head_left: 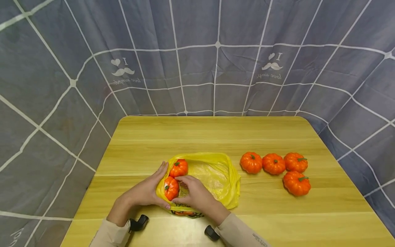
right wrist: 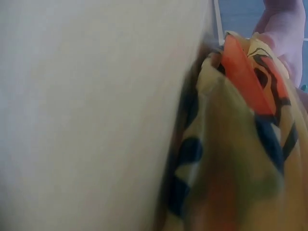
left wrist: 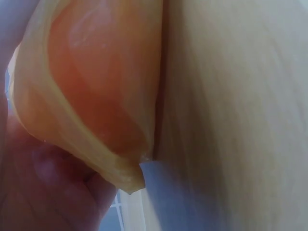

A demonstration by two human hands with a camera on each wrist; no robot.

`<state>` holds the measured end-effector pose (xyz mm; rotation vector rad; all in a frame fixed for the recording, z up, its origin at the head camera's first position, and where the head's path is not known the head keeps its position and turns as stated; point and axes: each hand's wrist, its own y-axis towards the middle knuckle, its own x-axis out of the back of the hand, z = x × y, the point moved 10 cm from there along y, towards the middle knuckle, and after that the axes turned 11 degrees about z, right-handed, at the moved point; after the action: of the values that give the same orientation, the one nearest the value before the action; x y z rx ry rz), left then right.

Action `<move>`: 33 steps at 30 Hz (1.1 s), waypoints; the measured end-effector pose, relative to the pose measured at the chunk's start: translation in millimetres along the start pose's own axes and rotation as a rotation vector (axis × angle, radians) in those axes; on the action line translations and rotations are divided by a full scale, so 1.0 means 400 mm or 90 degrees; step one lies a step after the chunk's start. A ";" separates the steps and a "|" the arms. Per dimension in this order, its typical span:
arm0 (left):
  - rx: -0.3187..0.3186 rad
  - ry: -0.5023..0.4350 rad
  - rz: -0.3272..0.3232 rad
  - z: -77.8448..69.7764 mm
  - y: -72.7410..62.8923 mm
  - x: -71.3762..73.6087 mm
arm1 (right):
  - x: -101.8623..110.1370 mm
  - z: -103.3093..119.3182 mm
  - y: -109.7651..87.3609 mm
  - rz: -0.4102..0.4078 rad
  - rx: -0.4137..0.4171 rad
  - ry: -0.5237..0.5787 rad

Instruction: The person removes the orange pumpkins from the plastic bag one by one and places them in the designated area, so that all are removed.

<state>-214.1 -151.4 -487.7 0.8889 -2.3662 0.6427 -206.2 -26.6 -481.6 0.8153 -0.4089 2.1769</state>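
Note:
A yellow plastic bag [head_left: 213, 178] lies with its mouth spread wide on the table. At its left end sit two small orange pumpkins with green stems, a far pumpkin [head_left: 180, 167] and a near pumpkin [head_left: 170, 188]. My left hand [head_left: 145, 188] rests against the bag's left outer side, fingers extended and thumb spread toward the near rim. Through the film, orange [left wrist: 101, 72] shows beside that palm in the left wrist view. Reaching into the opening, my right hand [head_left: 197, 193] holds the near pumpkin between thumb and fingertips. Dark print [right wrist: 274, 91] marks the bag's near side.
Several more orange pumpkins [head_left: 273, 164] stand grouped on the wooden table [head_left: 191, 133], right of the bag. A grey-blue curtain [head_left: 197, 68] with white grid lines hangs behind the table and along both sides. Black wrist devices [head_left: 139, 223] sit near both sleeves.

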 end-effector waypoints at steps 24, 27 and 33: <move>0.008 0.008 0.001 0.003 0.007 -0.004 | 0.067 -0.019 -0.056 -0.026 -0.079 0.040; 0.008 0.008 0.001 0.000 0.005 -0.001 | 0.102 -0.021 -0.090 -0.043 -0.082 0.082; 0.008 0.021 0.000 -0.003 0.002 0.001 | 0.215 -0.054 -0.192 -0.141 -0.091 0.137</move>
<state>-214.4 -150.3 -486.8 0.8766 -2.3347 0.6676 -201.1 82.4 -438.1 0.5153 -0.3441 1.9786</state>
